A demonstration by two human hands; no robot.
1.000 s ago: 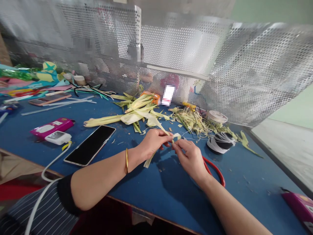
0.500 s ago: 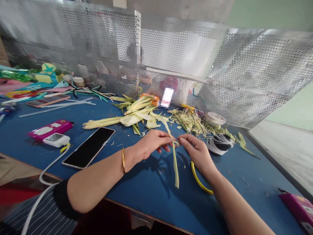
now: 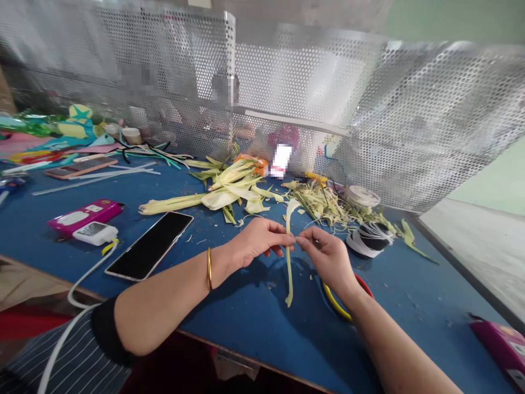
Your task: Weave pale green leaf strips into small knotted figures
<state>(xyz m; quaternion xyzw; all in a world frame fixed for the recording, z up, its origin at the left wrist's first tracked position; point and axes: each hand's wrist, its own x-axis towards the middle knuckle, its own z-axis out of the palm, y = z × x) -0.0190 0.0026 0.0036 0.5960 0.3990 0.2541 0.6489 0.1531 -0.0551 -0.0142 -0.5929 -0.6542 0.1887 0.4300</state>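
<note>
My left hand (image 3: 268, 239), with a gold bangle at the wrist, pinches a long pale strip of corn husk (image 3: 289, 273) near its middle. The strip stands roughly upright, its wider curled end above the fingers and a narrow tail below. Close by on the right, my right hand (image 3: 324, 249) is closed in a pinch, its fingertips almost touching the left ones. What lies between those fingertips is too small to make out. A yellow and red ring (image 3: 334, 301) lies partly under my right wrist. A black spool wound with white thread (image 3: 369, 239) sits just beyond the right hand.
Corn husks (image 3: 229, 191) lie ahead, beside a heap of husk scraps (image 3: 320, 200). At left are a black-screened phone (image 3: 150, 246), a magenta box (image 3: 86, 216) and a white cable (image 3: 84, 279). A perforated metal screen (image 3: 295, 82) closes off the back of the blue table (image 3: 246, 323).
The husk strip has swung more upright, and its upper end is now narrower and curled. My hands stay close together; the right has shifted slightly, showing the ring's red part.
</note>
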